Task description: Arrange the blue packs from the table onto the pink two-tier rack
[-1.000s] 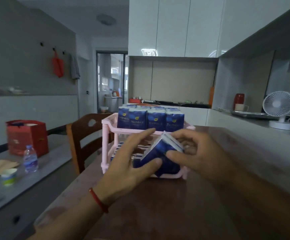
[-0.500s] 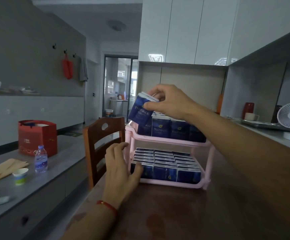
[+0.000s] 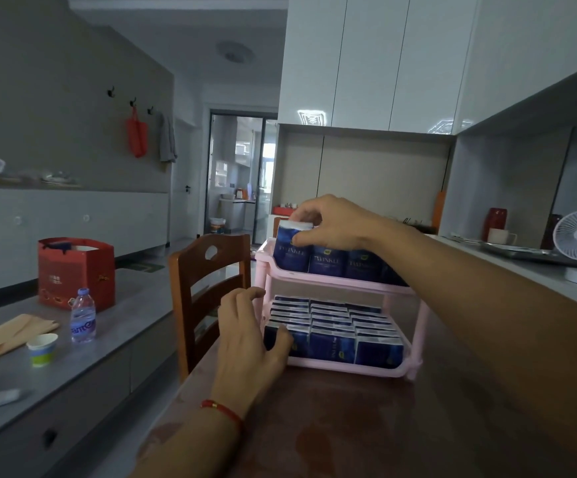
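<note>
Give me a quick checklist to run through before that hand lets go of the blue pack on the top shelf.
1. Pack held: right hand grips the blue pack at its top: ok.
2. Pack upright, level with its neighbours: stands slightly higher: not ok.
3. Pack seated on the upper tier of the pink rack: cannot tell.
4. Rack steadied: left hand rests at the lower tier's left front corner: ok.
5. Lower tier filled: ok.
6. Table free of loose packs: ok in the visible part.
</note>
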The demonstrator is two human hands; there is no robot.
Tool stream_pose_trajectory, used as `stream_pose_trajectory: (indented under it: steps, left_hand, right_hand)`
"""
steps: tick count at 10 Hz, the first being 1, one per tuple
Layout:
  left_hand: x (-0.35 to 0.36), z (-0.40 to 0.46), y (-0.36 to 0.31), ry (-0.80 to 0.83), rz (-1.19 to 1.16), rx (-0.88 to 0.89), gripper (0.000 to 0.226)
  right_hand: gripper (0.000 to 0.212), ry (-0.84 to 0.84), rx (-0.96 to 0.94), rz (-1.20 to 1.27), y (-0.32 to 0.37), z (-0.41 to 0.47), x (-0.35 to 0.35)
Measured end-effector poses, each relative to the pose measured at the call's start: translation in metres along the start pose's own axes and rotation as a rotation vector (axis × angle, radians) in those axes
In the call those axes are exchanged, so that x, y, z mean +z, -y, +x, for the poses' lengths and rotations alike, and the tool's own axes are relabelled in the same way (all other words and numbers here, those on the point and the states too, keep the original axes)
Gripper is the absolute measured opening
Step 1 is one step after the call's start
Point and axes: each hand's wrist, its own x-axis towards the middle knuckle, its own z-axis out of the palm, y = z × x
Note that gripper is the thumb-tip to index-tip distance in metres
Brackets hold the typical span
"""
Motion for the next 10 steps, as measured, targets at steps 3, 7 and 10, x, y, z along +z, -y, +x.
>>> stream_pose_trajectory:
  steps: [3, 7, 10]
  left_hand:
    - [-0.003, 0.004, 0.001, -0.027, -0.026, 0.027, 0.063]
    - [-0.017, 0.093, -0.031, 0.205, 0.345, 0.373, 0.067]
    - [-0.026, 0.087, -0.027, 0.205, 0.267, 0.341, 0.069]
  right_hand:
    - [0.032, -0.192, -0.026, -0.002, -0.018, -0.025, -0.015]
    - [0.060, -0.076, 0.083, -0.452, -0.061, -0.076, 0.000]
    - [0.050, -0.549, -0.007, -0.147, -0.075, -0.099, -0.010]
